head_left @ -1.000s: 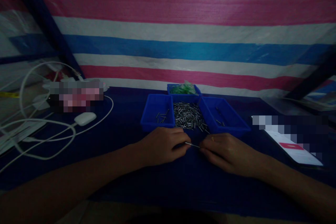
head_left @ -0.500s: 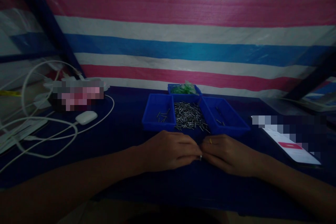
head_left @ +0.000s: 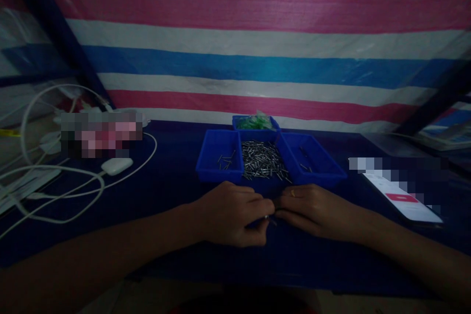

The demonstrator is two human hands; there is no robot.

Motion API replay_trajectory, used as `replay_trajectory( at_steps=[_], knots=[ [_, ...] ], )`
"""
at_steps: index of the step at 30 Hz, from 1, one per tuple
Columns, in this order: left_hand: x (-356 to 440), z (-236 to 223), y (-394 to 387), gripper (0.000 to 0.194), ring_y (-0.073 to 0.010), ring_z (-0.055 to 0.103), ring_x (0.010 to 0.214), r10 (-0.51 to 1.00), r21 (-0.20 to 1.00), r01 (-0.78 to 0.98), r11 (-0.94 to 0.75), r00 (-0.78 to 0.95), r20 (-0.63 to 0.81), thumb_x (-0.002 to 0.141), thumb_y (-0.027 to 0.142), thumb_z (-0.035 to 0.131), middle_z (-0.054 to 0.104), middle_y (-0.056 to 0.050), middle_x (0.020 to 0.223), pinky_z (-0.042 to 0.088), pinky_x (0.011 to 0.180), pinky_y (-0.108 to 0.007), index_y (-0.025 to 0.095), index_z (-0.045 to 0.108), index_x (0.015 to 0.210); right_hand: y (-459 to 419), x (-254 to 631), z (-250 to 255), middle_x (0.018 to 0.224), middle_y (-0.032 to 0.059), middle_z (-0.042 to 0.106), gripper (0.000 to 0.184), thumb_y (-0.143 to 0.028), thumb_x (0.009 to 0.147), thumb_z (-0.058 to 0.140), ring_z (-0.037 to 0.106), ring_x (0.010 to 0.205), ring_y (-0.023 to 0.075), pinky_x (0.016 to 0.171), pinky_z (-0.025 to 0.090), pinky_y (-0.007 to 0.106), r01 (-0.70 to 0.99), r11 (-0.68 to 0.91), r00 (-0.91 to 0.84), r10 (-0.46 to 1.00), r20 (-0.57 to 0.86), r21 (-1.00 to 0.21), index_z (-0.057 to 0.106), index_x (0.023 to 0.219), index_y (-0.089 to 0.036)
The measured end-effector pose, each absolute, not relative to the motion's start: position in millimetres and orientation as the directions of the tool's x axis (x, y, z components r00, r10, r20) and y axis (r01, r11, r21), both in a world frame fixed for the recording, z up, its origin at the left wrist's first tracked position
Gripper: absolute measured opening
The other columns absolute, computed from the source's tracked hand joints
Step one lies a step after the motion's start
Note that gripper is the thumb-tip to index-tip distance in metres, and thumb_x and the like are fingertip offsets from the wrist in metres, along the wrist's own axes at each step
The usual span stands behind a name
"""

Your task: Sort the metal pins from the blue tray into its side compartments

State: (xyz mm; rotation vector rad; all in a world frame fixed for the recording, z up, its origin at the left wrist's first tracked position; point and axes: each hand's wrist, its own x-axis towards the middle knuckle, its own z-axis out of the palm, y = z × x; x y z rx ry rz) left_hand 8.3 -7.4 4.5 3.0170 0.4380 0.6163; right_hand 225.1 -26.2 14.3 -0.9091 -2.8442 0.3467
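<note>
My left hand (head_left: 237, 213) is closed in a pinch over the blue table, just in front of the bins. A tiny shiny spot shows at its fingertips; I cannot make out what it is. Almost touching it, my right hand (head_left: 314, 211), with a gold ring on one finger, is curled with its fingers together. Whatever lies between its fingertips is hidden and dark. Beyond both hands spreads a pile of thin metal pins (head_left: 263, 159). Blue bins flank it: the left bin (head_left: 219, 175) and the right bin (head_left: 329, 175) each hold several pins.
Behind the pile stands another blue bin (head_left: 235, 121) with a green plastic bag (head_left: 257, 121) in it. White cables (head_left: 101, 189) and a white adapter (head_left: 117, 166) lie at left. A lit phone (head_left: 401, 196) rests at right. A striped sheet (head_left: 243, 68) hangs behind the table.
My left hand has drawn slightly left, and its thumb has dropped away from the fingers above. The right hand stays almost in place. The whole view has shifted a little.
</note>
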Motion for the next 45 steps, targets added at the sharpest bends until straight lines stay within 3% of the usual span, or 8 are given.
replay_trajectory(
  at_steps=[4, 11, 20, 26, 31, 41, 45],
  knots=[
    [8.8, 4.8, -1.1, 0.014, -0.0099, 0.054, 0.062, 0.379, 0.071, 0.376, -0.924, 0.871, 0.314, 0.084, 0.024, 0.041, 0.058, 0.002, 0.069, 0.037, 0.055, -0.020, 0.017, 0.052, 0.082, -26.2, 225.6, 15.6, 0.076, 0.0032, 0.056, 0.022, -0.029, 0.090, 0.036, 0.054, 0.068, 0.0122, 0.063, 0.040, 0.024, 0.604, 0.751, -0.766, 0.639, 0.066, -0.266, 0.053, 0.093, -0.015],
    [10.0, -1.4, -0.1, 0.022, -0.0122, 0.056, 0.067, 0.374, 0.034, 0.380, -0.925, 0.888, 0.268, 0.090, 0.028, 0.034, 0.059, 0.001, 0.074, 0.040, 0.058, -0.022, 0.018, 0.053, 0.087, -26.0, 226.8, 13.0, 0.073, 0.0026, 0.055, 0.024, -0.028, 0.091, 0.034, 0.052, 0.065, 0.0114, 0.061, 0.039, 0.024, 0.598, 0.763, -0.771, 0.631, 0.083, -0.246, 0.054, 0.089, -0.015],
    [10.0, -1.7, 1.7, 0.027, -0.0119, 0.055, 0.063, 0.430, 0.026, 0.438, -0.899, 0.869, 0.244, 0.089, 0.034, 0.036, 0.057, 0.002, 0.066, 0.039, 0.055, -0.022, 0.017, 0.053, 0.077, -25.4, 227.6, 13.5, 0.067, 0.0013, 0.052, 0.021, -0.021, 0.089, 0.035, 0.048, 0.060, 0.0102, 0.058, 0.036, 0.023, 0.578, 0.786, -0.790, 0.607, 0.091, -0.220, 0.053, 0.079, -0.015],
    [8.1, 1.8, 0.5, 0.016, -0.0109, 0.054, 0.058, 0.471, 0.033, 0.478, -0.878, 0.849, 0.240, 0.085, 0.024, 0.039, 0.057, 0.003, 0.065, 0.037, 0.053, -0.022, 0.017, 0.051, 0.075, -24.2, 230.9, 16.9, 0.066, 0.0016, 0.052, 0.022, -0.023, 0.088, 0.035, 0.048, 0.058, 0.0106, 0.057, 0.036, 0.023, 0.647, 0.740, -0.734, 0.669, 0.113, -0.182, 0.052, 0.077, -0.015],
    [8.4, 1.2, 3.3, 0.017, -0.0105, 0.054, 0.061, 0.452, 0.020, 0.464, -0.886, 0.853, 0.262, 0.086, 0.024, 0.038, 0.058, 0.002, 0.068, 0.037, 0.054, -0.022, 0.017, 0.050, 0.078, -24.9, 230.4, 16.4, 0.067, 0.0017, 0.052, 0.021, -0.023, 0.088, 0.036, 0.049, 0.060, 0.0109, 0.057, 0.036, 0.023, 0.644, 0.745, -0.743, 0.663, 0.088, -0.175, 0.053, 0.079, -0.015],
    [6.2, 3.3, -0.5, 0.016, -0.0103, 0.049, 0.055, 0.270, -0.130, 0.338, -0.932, 0.888, 0.373, 0.087, 0.023, 0.037, 0.054, 0.002, 0.066, 0.034, 0.048, -0.022, 0.017, 0.049, 0.078, -24.6, 230.3, 14.6, 0.066, 0.0010, 0.051, 0.017, -0.020, 0.087, 0.038, 0.047, 0.058, 0.0103, 0.055, 0.035, 0.023, 0.614, 0.770, -0.768, 0.633, 0.092, -0.174, 0.052, 0.078, -0.015],
    [5.2, 1.7, 0.0, 0.016, -0.0111, 0.051, 0.056, 0.282, -0.149, 0.358, -0.922, 0.883, 0.376, 0.087, 0.023, 0.037, 0.055, 0.003, 0.065, 0.034, 0.048, -0.022, 0.017, 0.048, 0.078, -24.2, 230.6, 14.2, 0.067, 0.0012, 0.051, 0.019, -0.020, 0.087, 0.037, 0.047, 0.059, 0.0103, 0.056, 0.035, 0.023, 0.608, 0.777, -0.774, 0.626, 0.098, -0.162, 0.053, 0.080, -0.015]
  ],
)
